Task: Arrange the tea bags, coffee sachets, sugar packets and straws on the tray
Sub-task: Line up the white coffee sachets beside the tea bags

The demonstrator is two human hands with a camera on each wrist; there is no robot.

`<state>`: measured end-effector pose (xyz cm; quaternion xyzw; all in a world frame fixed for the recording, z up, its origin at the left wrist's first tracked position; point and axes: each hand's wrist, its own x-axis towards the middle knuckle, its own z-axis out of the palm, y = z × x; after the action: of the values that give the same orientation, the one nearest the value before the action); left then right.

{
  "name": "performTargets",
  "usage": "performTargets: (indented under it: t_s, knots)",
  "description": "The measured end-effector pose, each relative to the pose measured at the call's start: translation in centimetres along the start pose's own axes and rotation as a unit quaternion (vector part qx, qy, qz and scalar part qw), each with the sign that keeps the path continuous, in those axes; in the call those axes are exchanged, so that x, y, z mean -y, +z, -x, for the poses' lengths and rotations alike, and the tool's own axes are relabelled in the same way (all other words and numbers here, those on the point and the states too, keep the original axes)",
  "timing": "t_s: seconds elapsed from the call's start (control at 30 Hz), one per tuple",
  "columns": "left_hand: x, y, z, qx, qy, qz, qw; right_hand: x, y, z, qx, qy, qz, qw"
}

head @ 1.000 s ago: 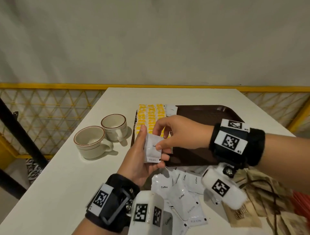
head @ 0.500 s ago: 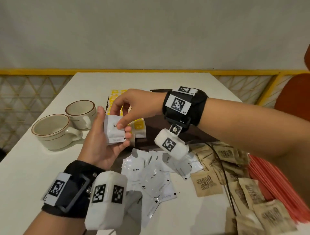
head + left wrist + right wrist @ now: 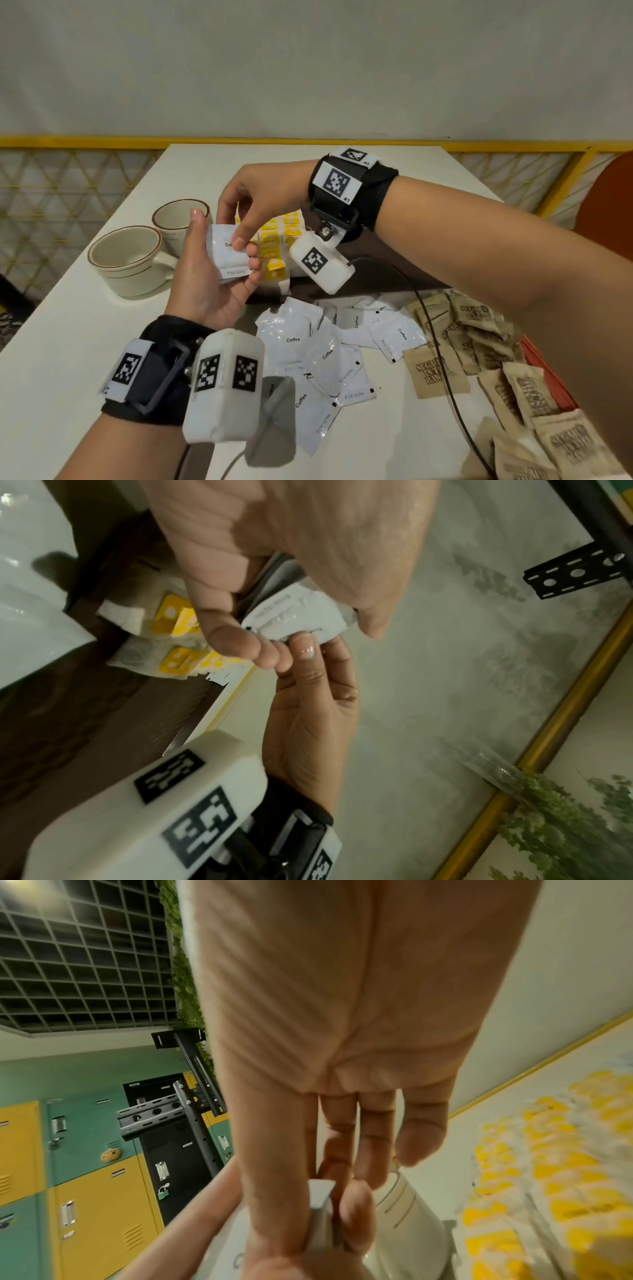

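Note:
My left hand (image 3: 224, 245) holds a small stack of white coffee sachets (image 3: 227, 257) upright over the front left corner of the dark brown tray (image 3: 387, 274). My right hand (image 3: 236, 234) reaches across and pinches the front sachet from above; in the left wrist view its thumb (image 3: 304, 647) presses the sachets (image 3: 298, 612). Yellow tea bags (image 3: 277, 240) lie in rows on the tray's left side. Loose coffee sachets (image 3: 308, 346), brown sugar packets (image 3: 479, 342) and red straws (image 3: 548, 380) lie on the table in front of the tray.
Two cream cups (image 3: 126, 257) stand on the white table (image 3: 68, 342) left of the tray. A black cable (image 3: 435, 342) runs across the sugar packets. A yellow railing (image 3: 102, 142) borders the table's far side, and an orange chair back (image 3: 609, 205) shows at the right.
Both hands have stayed together on the sachet stack, the right still pinching the front one. My view has swung right, which brings the sugar packets and straws into sight.

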<state>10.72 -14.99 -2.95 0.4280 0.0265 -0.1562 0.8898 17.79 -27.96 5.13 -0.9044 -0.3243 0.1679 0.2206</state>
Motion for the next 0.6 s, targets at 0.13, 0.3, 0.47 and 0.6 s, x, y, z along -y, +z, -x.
performTargets:
  t_s: [0.13,0.3,0.47,0.6]
  knots:
    - [-0.2,-0.2,-0.2,-0.007,0.020,0.016,1.000,1.1,-0.7,-1.1,0.034,0.025,0.023,0.999]
    - [-0.9,-0.5,-0.2,-0.001,0.052,0.023,0.998,2.9,-1.6,-1.9,0.041,0.021,0.086,0.995]
    - [-1.5,-0.7,0.0,0.008,0.079,0.048,0.996,4.0,-2.0,-2.8,0.047,0.002,0.071,0.996]
    - [-1.9,-0.8,0.1,0.013,0.071,0.070,0.995,4.8,-2.0,-3.7,0.046,0.008,0.081,0.996]
